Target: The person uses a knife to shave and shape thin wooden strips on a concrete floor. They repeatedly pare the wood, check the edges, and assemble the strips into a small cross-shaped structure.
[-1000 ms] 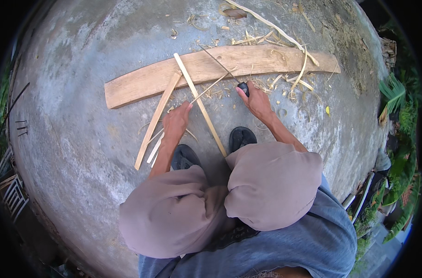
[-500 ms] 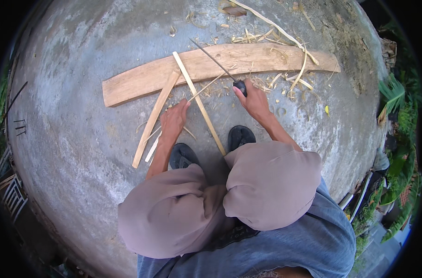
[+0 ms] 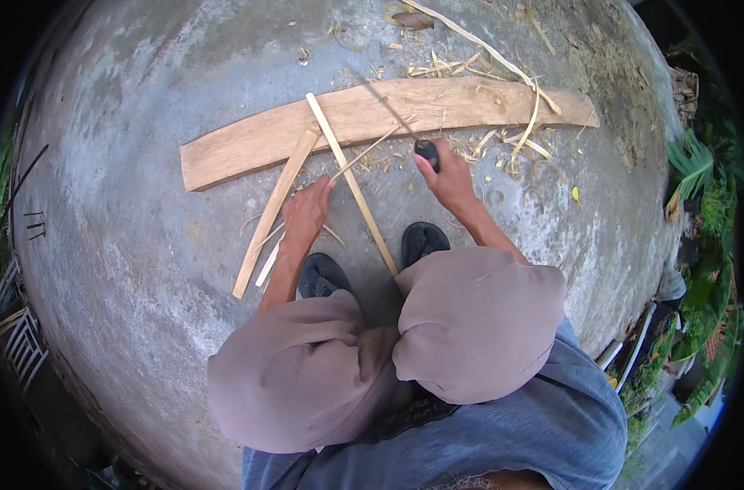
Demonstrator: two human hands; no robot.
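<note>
My left hand [image 3: 309,208] is closed around a thin wooden strip [image 3: 364,153], whose far end reaches up to the right over the edge of a long plank [image 3: 249,151]. In my right hand [image 3: 454,180] is the black handle of a knife [image 3: 427,152]. Its blade, smeared by motion, slants up and left above the plank. A pale flat stick [image 3: 343,159] crosses between my hands, its top on the plank and its lower end near my right foot. Beside my left hand, a wider wooden slat [image 3: 274,212] leans against the plank's near edge.
Curled shavings [image 3: 437,65] lie beyond the plank, and more lie along its near right side. A long peeled strip [image 3: 486,47] runs across its right end. My sandalled feet [image 3: 323,276] stand on the concrete [image 3: 119,245]. Green plants [image 3: 694,171] border the right.
The knife in my right hand has shifted slightly to the right, and its blade is now blurred. My left hand and the thin strip stay nearly in place.
</note>
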